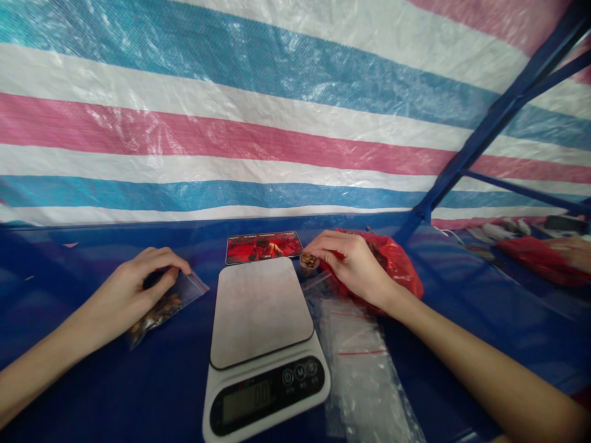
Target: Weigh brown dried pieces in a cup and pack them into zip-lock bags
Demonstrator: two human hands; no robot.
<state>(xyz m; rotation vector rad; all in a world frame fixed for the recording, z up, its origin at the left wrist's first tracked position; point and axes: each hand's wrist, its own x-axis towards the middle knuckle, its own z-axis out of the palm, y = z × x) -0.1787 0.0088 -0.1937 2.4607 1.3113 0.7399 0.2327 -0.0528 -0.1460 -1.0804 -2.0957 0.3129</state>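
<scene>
My left hand (pixel 145 283), at the left of the blue table, pinches the top edge of a small clear zip bag (pixel 173 304) with brown pieces inside. My right hand (pixel 348 261) is closed at the rim of a small clear cup (pixel 309 263) filled with brown nut-like pieces; its fingertips partly cover the cup. Behind and under that hand lies a red plastic bag (pixel 401 261), its mouth open on dark contents. Between both hands stands a white kitchen scale (pixel 261 314) with a bare plate and a display that seems to read 0.0.
Flat clear zip bags (pixel 364 381) lie right of the scale. A red printed card (pixel 263 247) is behind it. Striped plastic sheeting (pixel 231 135) hangs at the back, with a blue metal frame (pixel 480 129) at right. Another person's hand (pixel 575 252) rests by a red bag (pixel 535 258).
</scene>
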